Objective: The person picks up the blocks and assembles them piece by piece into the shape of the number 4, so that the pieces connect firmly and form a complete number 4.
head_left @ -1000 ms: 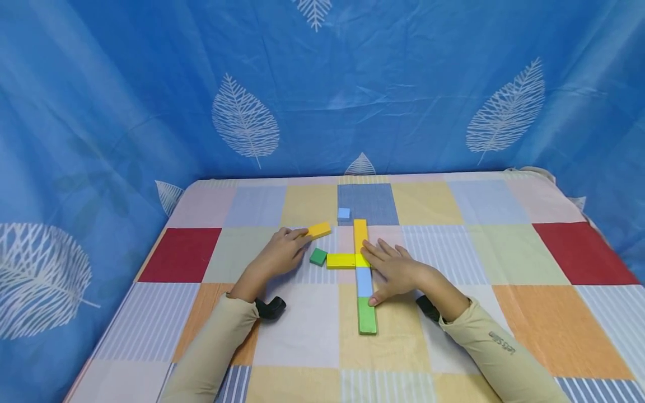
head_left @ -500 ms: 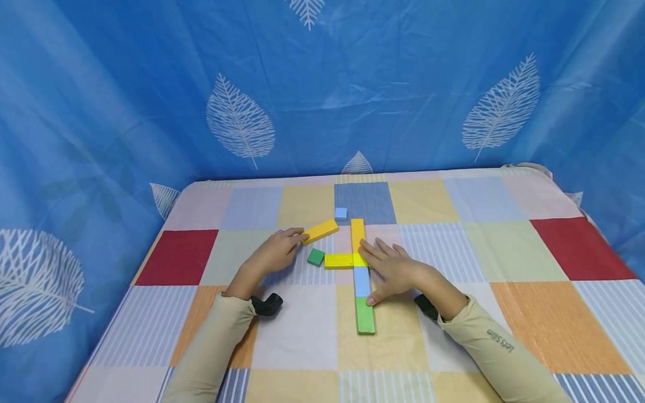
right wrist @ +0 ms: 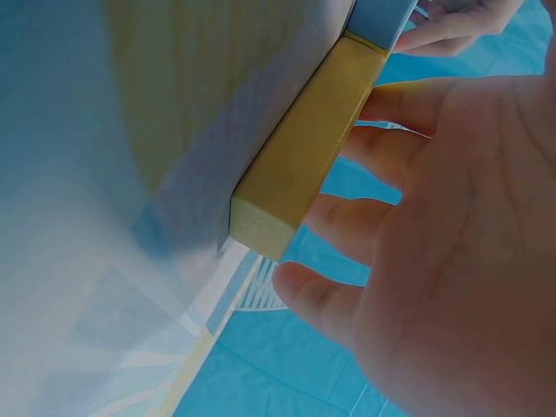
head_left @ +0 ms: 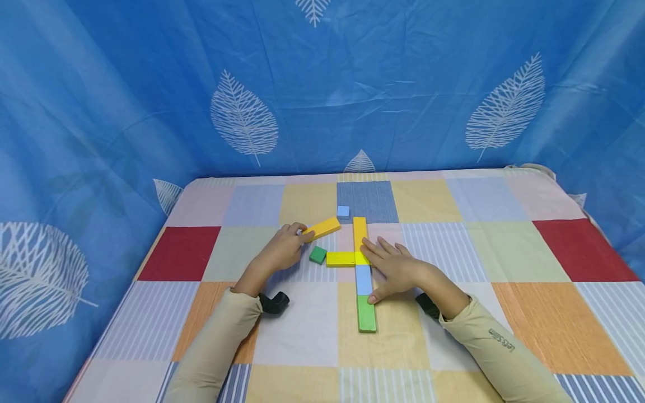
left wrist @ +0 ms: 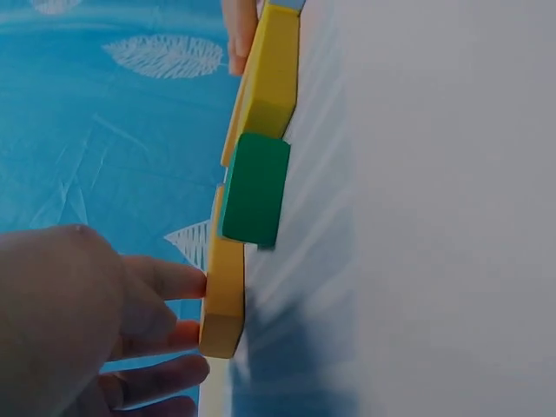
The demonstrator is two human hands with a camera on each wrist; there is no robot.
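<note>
An orange-yellow block [head_left: 323, 229] lies tilted on the cloth; the thumb and finger of my left hand [head_left: 284, 250] pinch its left end. In the left wrist view, fingertips touch that block [left wrist: 224, 300]. My right hand [head_left: 400, 272] lies spread over a row of blocks, fingertips on the yellow part and thumb by the green block [head_left: 367, 314]. That row also has a light blue block [head_left: 363, 280] and an orange-yellow block [head_left: 360, 230]. A yellow block [head_left: 341, 259] sticks out leftward from it. In the right wrist view, the fingers reach along a yellowish block [right wrist: 304, 148].
A small dark green block [head_left: 318, 255] sits just left of the yellow block. Beyond the tilted block is a small light blue block [head_left: 343, 212]. A patchwork cloth [head_left: 297, 330] covers the table, and a blue leaf-print curtain [head_left: 383, 95] hangs behind.
The tilted orange-yellow block has shifted right toward the row, and more of it shows beyond my left fingers. My right hand has stayed in place.
</note>
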